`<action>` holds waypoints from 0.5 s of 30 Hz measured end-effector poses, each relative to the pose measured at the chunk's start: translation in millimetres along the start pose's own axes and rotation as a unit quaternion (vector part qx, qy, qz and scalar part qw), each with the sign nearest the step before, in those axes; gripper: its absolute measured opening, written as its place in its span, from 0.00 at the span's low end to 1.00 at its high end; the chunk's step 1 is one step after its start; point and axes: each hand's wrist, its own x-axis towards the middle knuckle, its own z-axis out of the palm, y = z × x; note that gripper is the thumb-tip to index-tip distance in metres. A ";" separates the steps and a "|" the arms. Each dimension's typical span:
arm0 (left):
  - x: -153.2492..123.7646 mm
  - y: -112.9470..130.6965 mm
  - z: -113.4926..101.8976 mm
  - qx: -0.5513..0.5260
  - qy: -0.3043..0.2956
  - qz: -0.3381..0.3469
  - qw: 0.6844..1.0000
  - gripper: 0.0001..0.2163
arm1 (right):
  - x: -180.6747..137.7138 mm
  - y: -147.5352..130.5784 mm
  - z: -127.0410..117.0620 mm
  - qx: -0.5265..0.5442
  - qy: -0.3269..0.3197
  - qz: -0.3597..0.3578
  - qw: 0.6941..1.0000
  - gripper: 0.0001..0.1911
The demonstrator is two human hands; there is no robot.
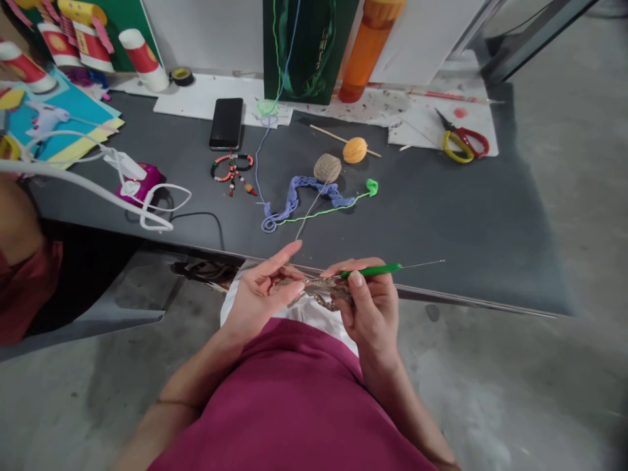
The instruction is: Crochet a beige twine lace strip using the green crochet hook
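My right hand [373,304] is closed round the green handle of a crochet hook [380,269], whose thin metal ends stick out on both sides. My left hand [262,288] pinches a strip of beige crochet work [324,291] in front of my lap, and the hook's left end meets it. Beige yarn runs over my raised left index finger up to a beige ball of yarn [327,169] on the table. Beyond my hands lies a wavy blue-violet crocheted strip [297,190], with a light green strand [318,212] alongside it.
On the grey table [466,222] are an orange yarn ball [354,150] by a stick, scissors [464,140], a phone [226,124], a beaded bracelet [232,170] and a purple power block [141,184] with white cables. A dark green bag [309,59] and orange bottle [367,55] stand behind. Another person's arm [19,222] is at left.
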 end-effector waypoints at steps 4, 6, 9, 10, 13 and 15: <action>-2.5 4.4 2.7 0.025 0.012 0.021 0.999 0.28 | -1.9 -2.3 -0.2 -0.008 -0.013 -0.021 1.000 0.09; -3.3 5.4 3.6 0.036 0.017 0.026 0.999 0.29 | -2.6 -3.1 0.1 -0.006 -0.015 -0.025 1.000 0.08; -4.2 6.4 4.0 0.057 0.026 0.025 0.998 0.29 | -2.8 -2.3 -0.9 -0.013 -0.013 -0.025 1.000 0.08; -4.4 6.6 3.8 0.061 0.029 0.025 0.997 0.29 | -2.7 -1.7 -1.7 -0.017 -0.014 -0.025 0.999 0.08; -4.6 6.5 2.7 0.064 0.026 0.020 0.997 0.30 | -2.2 -0.2 -4.6 -0.029 -0.022 -0.031 0.999 0.08; -4.6 5.8 2.1 0.064 0.021 0.016 0.998 0.30 | -2.3 0.3 -6.2 -0.032 -0.026 -0.038 0.998 0.06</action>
